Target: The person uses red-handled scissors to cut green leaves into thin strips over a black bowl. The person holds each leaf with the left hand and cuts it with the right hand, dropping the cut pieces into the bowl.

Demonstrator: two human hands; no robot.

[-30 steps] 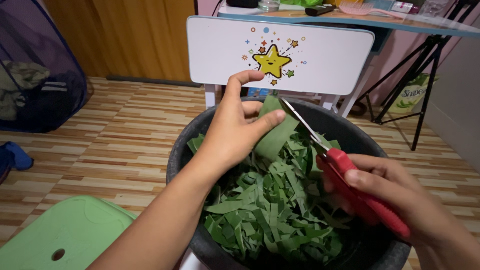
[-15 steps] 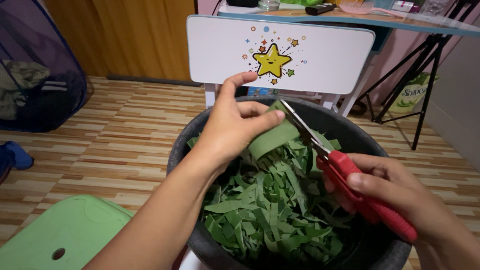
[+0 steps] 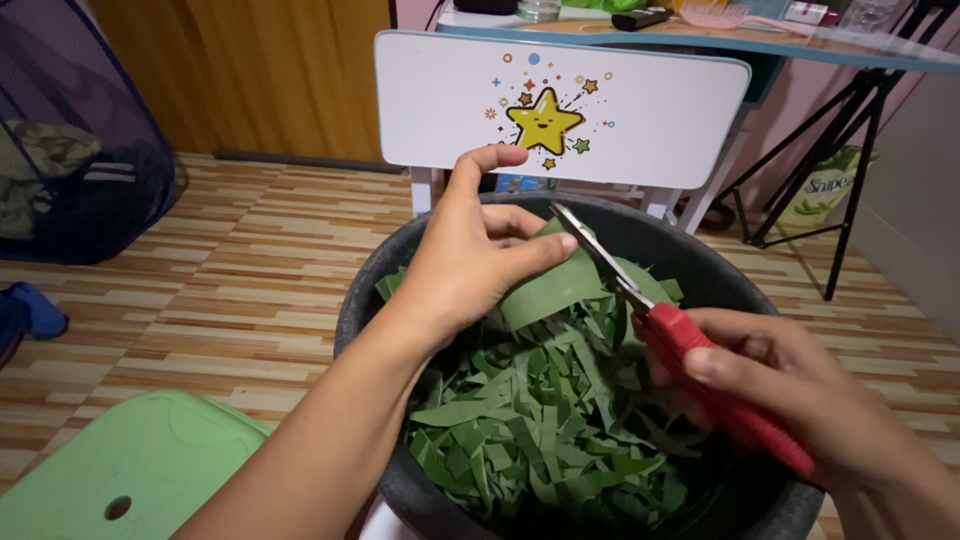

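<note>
Green leaf strips (image 3: 530, 420) fill a dark round basin (image 3: 360, 300), heaped so thickly that its bottom is hidden; the near rim runs off the lower edge of the view. Over the heap, the left hand (image 3: 470, 260) is clamped on a broad green leaf piece (image 3: 555, 285), thumb pressed on top and the other fingers tucked behind it, so the back part of the leaf cannot be seen. The forefinger sticks up free. The right hand (image 3: 790, 385) is closed around the red handles of a pair of scissors (image 3: 660, 320); its fingers cover most of the handle loops, and the wrist is cut off at the lower right corner. The metal blades stand slightly apart at the tip, crossing the upper edge of the leaf piece just beside the left thumb.

Behind the basin stands a small white chair back (image 3: 560, 110) with a yellow star picture, its legs mostly hidden by the basin. A worktop (image 3: 700, 38) above it carries small items, cropped by the top edge and hard to make out. A green plastic stool (image 3: 130, 470) is partly cut off at lower left. A dark mesh hamper (image 3: 70, 150) holds bundled clothes, dimly seen through the mesh. Black tripod legs (image 3: 840, 170) stand on the striped wood-pattern floor (image 3: 240, 270) at right.
</note>
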